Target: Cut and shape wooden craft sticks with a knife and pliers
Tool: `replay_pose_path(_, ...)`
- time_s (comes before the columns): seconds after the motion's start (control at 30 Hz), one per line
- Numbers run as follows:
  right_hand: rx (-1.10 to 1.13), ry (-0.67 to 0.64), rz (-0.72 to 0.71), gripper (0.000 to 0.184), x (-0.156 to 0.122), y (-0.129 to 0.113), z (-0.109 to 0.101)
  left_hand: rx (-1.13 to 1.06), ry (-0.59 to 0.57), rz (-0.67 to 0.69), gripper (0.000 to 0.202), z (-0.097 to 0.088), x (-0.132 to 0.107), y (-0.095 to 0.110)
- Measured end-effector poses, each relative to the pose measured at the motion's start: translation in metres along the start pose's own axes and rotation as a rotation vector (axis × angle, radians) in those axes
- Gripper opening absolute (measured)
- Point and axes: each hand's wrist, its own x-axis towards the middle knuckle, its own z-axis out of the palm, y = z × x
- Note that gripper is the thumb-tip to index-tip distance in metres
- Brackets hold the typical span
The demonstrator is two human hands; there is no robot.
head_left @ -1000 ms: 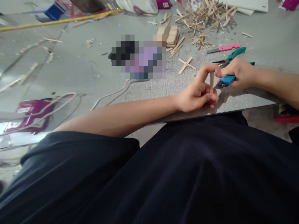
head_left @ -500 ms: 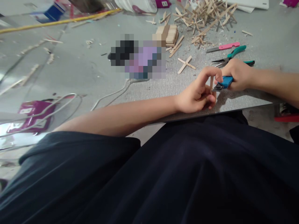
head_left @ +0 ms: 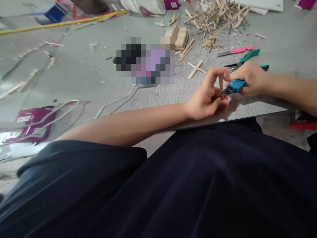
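While my left hand (head_left: 208,100) pinches a short wooden stick (head_left: 221,84) upright, index fingertip on its top end and thumb and other fingers around its foot, my right hand (head_left: 250,77) is wrapped around the blue-handled cutter (head_left: 234,86), whose dark nose meets the stick low down, right next to my left fingertips. I cannot tell whether the blades have bitten into the wood or only rest against it.

That closeness is my main worry: if the cutter slips off the narrow stick, or the wood gives way suddenly, the nose could run into the fingers holding the foot. With the stick standing on end and gripped only at its two ends, it may also twist or tip, so the cut lands crooked or the wood splits along the grain. A cut-off piece could fly away as well.

Both hands work near the front edge of the grey bench (head_left: 173,96), close to its right corner, so a dropped piece could roll off onto my dark lap. Just beyond my right hand lie green-handled pliers (head_left: 249,56) and a pink-handled knife (head_left: 237,50), easy to knock with my knuckles. Farther back sit a glued stick cross (head_left: 196,68), a stack of sticks (head_left: 178,37) and a loose heap of sticks (head_left: 218,15) at the far edge.
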Motion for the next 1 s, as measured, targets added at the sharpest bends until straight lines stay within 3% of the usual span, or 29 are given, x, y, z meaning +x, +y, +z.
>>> replay_pose_path(0.2,-0.154,0.021,0.092,0.045,-0.003,-0.001,-0.008,0.005,0.001,-0.203,0.057,-0.005,-0.004,-0.001)
replay_pose_path(0.33,-0.220,0.033,0.118,0.044,-0.005,-0.003,-0.009,0.026,0.084,-0.320,0.064,-0.008,-0.010,-0.006)
replay_pose_path(0.47,-0.258,0.058,0.146,0.043,-0.005,-0.002,-0.007,-0.026,0.165,-0.340,0.066,-0.005,-0.010,-0.011)
replay_pose_path(0.77,-0.252,0.198,0.221,0.047,-0.006,-0.003,0.002,-0.128,0.198,-0.240,0.070,0.002,0.001,-0.010)
replay_pose_path(1.0,-0.312,0.322,0.248,0.044,-0.006,0.001,0.012,-0.127,0.262,-0.342,0.080,-0.003,0.002,-0.004)
